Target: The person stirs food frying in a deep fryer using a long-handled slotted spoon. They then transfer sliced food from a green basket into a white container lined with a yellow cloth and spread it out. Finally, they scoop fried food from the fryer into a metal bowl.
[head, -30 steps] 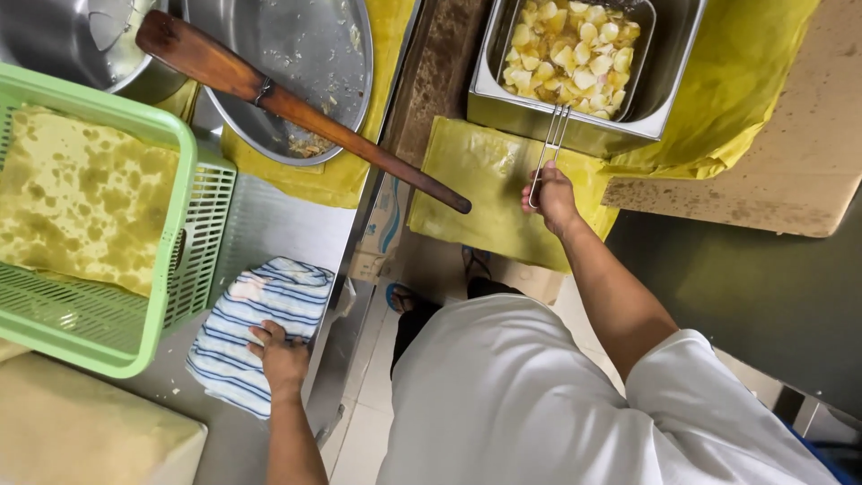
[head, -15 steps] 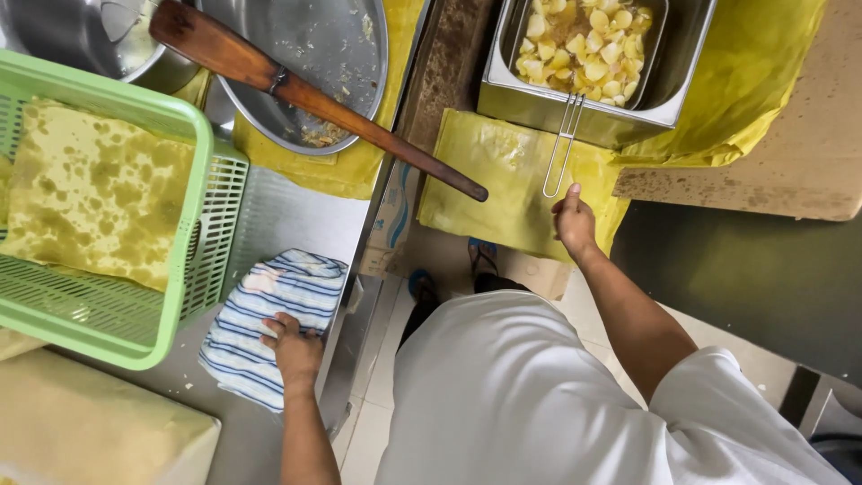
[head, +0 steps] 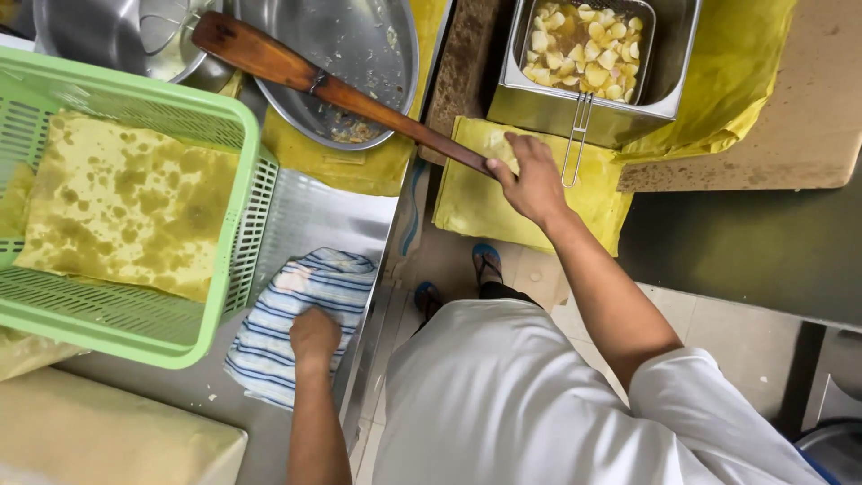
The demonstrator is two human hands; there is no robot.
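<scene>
At the near edge of the steel counter, working outward from the green basket:

Left hand: the left hand (head: 314,337) is pressing down, fingers curled, on the striped cloth (head: 301,319); it is bunching the fabric rather than lifting it, just right of the green basket (head: 229,224).

Cloth risk: the cloth is lying close to the counter's (head: 314,211) front edge; a hard wipe is likely sliding it, and the hand, off the edge.

Basket contents: a yellow, grease-spotted flat sheet (head: 126,202) is lying inside the basket, slightly creased.

Right hand: the right hand (head: 530,180) is closing around the tip of the wooden paddle's (head: 332,90) handle, well right of the basket; fingers are wrapping it, but how firm the grip is I cannot tell.

Paddle position: its blade is resting over the steel bowl (head: 359,54) beyond the basket, the shaft bridging the gap between the counters.

Paddle risk: held only at the far end, it is acting as a long lever; a pull is likely dragging the bowl or flicking scraps onto the yellow cloth (head: 359,166) under it.

Fryer basket: a wire basket (head: 588,40) of pale chunks is sitting in oil in a steel pan (head: 669,67), farthest right of the green basket.

Fryer risk: its wire handle (head: 575,135) is hanging just beside the right hand; a knock is likely tipping oil out.
</scene>
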